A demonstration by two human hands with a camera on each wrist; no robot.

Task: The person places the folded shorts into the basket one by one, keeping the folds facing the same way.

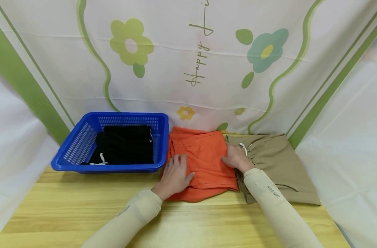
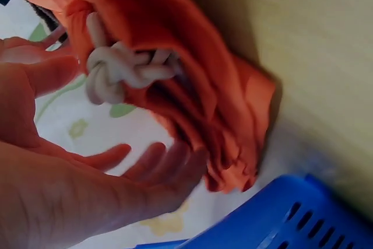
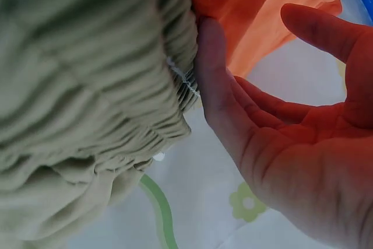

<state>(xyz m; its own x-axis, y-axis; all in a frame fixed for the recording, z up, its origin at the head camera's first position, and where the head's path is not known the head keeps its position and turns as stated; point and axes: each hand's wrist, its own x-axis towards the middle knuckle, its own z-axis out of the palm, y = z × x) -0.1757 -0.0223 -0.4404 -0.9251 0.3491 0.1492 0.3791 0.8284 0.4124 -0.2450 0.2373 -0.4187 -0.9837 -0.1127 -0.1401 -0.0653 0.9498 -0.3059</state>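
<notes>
Folded orange shorts [image 1: 207, 155] lie in the middle of the wooden table. My left hand [image 1: 176, 175] is at their left side, fingers spread and loosely bent against the cloth. In the left wrist view a thick knotted pale drawstring [image 2: 116, 71] hangs from the orange waistband beside that hand. At the right edge of the orange shorts is my right hand [image 1: 237, 157], thumb apart from the fingers. The right wrist view has its extended fingers [image 3: 218, 80] between the orange cloth and the gathered waistband of khaki shorts [image 1: 281, 165].
A blue plastic basket [image 1: 114, 168] stands at the left, close to the orange shorts. Inside it lie folded black garments [image 1: 129, 144] with white drawstrings. A printed flower curtain [image 1: 176, 62] hangs behind the table [image 1: 83, 199].
</notes>
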